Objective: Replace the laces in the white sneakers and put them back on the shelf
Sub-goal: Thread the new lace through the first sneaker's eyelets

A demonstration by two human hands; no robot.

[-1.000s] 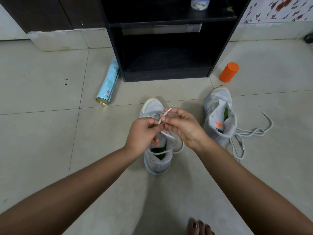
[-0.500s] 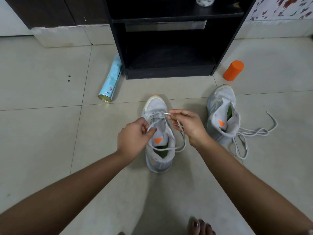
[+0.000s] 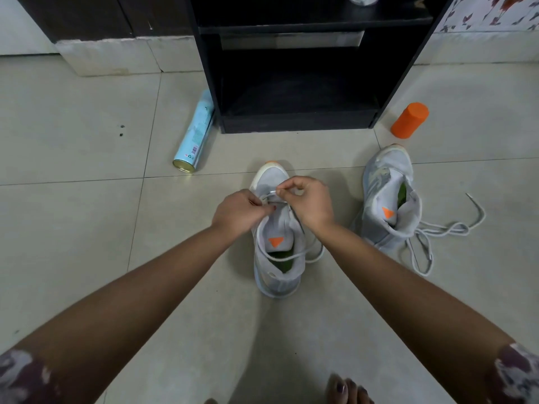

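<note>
The right hand point(image 3: 309, 203) pinches the tip of the white lace point(image 3: 287, 256) between thumb and forefinger. The left hand point(image 3: 236, 214), fingers curled, pinches the same lace at the eyelets. Under them stands the near sneaker point(image 3: 279, 282), grey-white with an orange tab and green insole, its toe at 12 o'clock toward the black shelf point(image 3: 294, 123). The second sneaker point(image 3: 385, 182) sits at 2 o'clock.

Both hands, left hand point(image 3: 237, 212) and right hand point(image 3: 310, 204), pinch the lace point(image 3: 287, 256) over the near sneaker point(image 3: 277, 228).

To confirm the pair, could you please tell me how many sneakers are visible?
2: the centre sneaker being laced, the right sneaker beside it; none appears hidden.
</note>
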